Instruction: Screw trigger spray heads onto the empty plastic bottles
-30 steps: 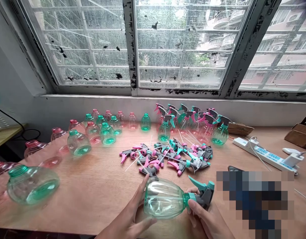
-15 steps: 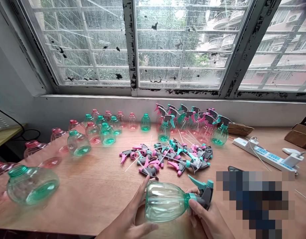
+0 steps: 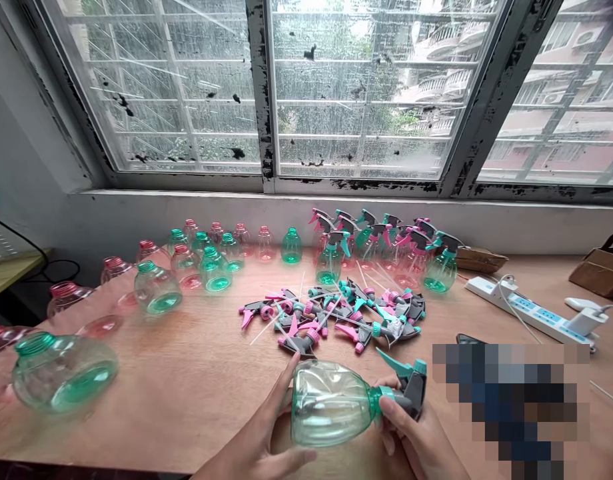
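A clear green spray bottle [image 3: 331, 407] lies on its side in the air between my hands, its base to the left. My right hand [image 3: 420, 437] pinches its neck, thumb on the turquoise collar of the grey-and-turquoise trigger head [image 3: 411, 390]. Around the base curves my left hand [image 3: 260, 430], index finger stretched along the far edge and thumb below; its other fingers are partly hidden behind the bottle. Just beyond lies a heap of loose trigger sprayers [image 3: 331, 313], pink, turquoise and grey, with thin tubes.
Open-necked green bottles [image 3: 66, 373] and pink bottles [image 3: 69, 307] stand along the left and back of the table [image 3: 161, 400]. Several bottles with sprayers fitted [image 3: 331, 263] are grouped at the back. To the right are a power strip [image 3: 531, 313], a phone [image 3: 470, 339] and a blurred-out patch.
The bottle has turned slightly about its long axis, and its trigger head has shifted a little. Both hands keep almost the same place.
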Demonstrator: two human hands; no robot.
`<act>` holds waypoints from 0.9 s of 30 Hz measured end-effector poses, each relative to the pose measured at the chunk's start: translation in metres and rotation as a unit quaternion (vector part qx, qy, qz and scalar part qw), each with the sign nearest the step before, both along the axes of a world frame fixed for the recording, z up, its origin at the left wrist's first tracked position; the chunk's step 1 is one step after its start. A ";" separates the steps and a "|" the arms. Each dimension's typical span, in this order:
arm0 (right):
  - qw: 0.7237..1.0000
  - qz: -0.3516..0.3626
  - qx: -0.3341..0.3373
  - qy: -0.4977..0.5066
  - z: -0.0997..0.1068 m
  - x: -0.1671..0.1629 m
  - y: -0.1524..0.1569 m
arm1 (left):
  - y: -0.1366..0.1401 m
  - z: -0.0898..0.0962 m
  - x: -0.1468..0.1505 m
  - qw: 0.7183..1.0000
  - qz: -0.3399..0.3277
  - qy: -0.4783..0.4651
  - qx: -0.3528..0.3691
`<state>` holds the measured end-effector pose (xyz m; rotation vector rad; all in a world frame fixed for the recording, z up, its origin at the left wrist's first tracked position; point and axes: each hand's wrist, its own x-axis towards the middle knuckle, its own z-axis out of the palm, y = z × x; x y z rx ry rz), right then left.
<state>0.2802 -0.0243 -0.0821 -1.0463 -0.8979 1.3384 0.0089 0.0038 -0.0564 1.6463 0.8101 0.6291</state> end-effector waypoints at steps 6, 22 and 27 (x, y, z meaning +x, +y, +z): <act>1.000 0.004 -0.001 -0.012 0.000 0.000 -0.002 | -0.002 -0.001 0.002 0.999 0.000 -0.041 -0.021; 1.000 -0.008 0.010 0.017 -0.001 0.001 -0.001 | -0.001 -0.001 0.001 0.997 -0.010 -0.049 -0.052; 1.000 -0.009 0.014 0.016 -0.002 0.001 -0.001 | -0.003 0.001 0.001 0.996 -0.005 -0.060 -0.070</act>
